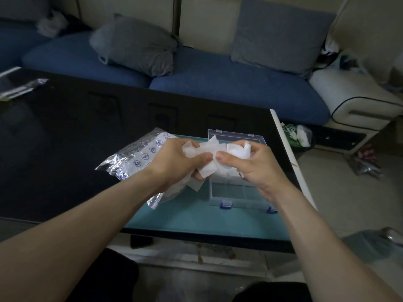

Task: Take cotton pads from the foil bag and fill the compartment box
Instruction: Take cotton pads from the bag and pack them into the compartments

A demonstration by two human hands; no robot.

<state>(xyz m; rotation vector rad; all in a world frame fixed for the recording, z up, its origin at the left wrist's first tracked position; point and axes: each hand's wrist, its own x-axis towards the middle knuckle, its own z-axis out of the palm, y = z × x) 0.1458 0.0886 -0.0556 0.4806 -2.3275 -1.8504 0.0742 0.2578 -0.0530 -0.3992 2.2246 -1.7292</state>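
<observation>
Above compartment box (237,192), bunch of cotton pads (207,155) held between both hands. Left hand (174,160) clenched round loose pads, thumb pinching; right hand (257,166) curled round second clump. Foil bag (135,155) laid on desk (65,131) just left of box, partly hidden under left wrist. Box lid raised at back; front compartments seemingly unfilled. Advice: pads to be squared into flat stack before lowering, fed into one compartment, stray pads dangling under left hand gathered first.

Dark glass table (76,131) bearing foil bag (130,155), compartment box (235,192), teal mat (192,216).
</observation>
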